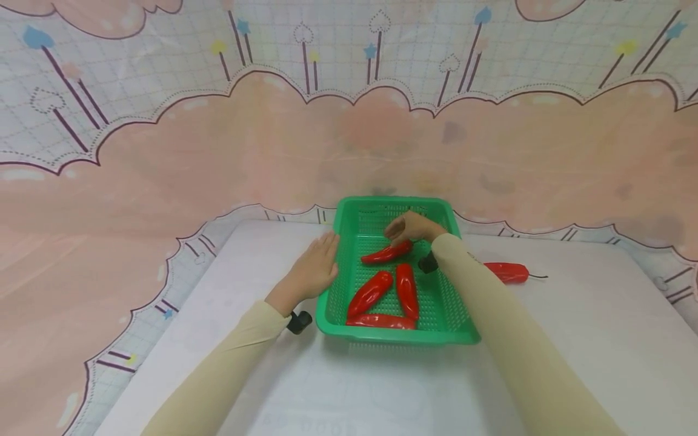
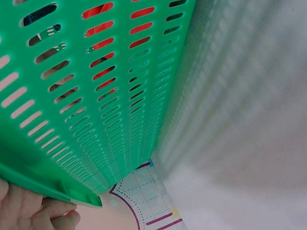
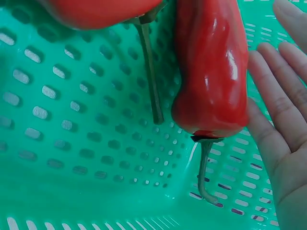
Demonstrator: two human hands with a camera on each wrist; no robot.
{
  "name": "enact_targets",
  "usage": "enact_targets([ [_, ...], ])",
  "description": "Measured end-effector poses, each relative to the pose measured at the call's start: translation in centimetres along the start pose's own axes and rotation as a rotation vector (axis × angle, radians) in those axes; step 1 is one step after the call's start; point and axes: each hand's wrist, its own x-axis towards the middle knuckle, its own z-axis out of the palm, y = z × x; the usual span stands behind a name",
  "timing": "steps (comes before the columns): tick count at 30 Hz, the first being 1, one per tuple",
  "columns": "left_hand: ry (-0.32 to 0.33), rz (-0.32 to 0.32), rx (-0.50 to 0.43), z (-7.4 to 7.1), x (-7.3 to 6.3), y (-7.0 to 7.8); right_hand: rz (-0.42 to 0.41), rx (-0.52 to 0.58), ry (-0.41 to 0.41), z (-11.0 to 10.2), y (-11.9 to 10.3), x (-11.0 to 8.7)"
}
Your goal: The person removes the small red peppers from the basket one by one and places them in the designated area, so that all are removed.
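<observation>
A green perforated plastic basket (image 1: pixel 447 303) stands on the table with several glossy red peppers in it. My left hand (image 1: pixel 316 266) rests along its left rim, fingers straight; the left wrist view shows fingertips (image 2: pixel 57 213) at the rim's edge. Inside the basket, toward the back, my right hand (image 1: pixel 411 227) is over a red pepper (image 1: pixel 384 253). From the right wrist, loosely extended fingers (image 3: pixel 273 93) touch the side of a pepper (image 3: pixel 211 76) with a bent green stem. Nearer the front lie further peppers (image 1: pixel 371 295).
Another red pepper (image 1: pixel 507 272) lies on the white table (image 1: pixel 589 327) right of the basket, partly hidden by my right sleeve (image 1: pixel 491 303). Behind the table hangs a patterned cloth (image 1: pixel 305 151) in peach and white.
</observation>
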Motion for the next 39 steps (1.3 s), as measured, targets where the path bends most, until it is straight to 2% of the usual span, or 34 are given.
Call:
enact_targets([
  [10,-0.01,0.002,0.024,0.0,0.1,0.2,0.045,-0.053,-0.012,0.0,1.1,0.5],
  [18,-0.013,0.002,0.017,-0.1,0.0,0.3,0.046,-0.113,-0.032,0.6,1.0,0.5],
  [25,-0.024,-0.004,0.023,-0.3,0.0,0.3,0.069,-0.186,-0.015,1.0,0.9,0.5],
  [39,-0.009,-0.003,0.023,-0.3,-0.1,0.2,0.059,-0.208,-0.023,0.7,0.8,0.7],
])
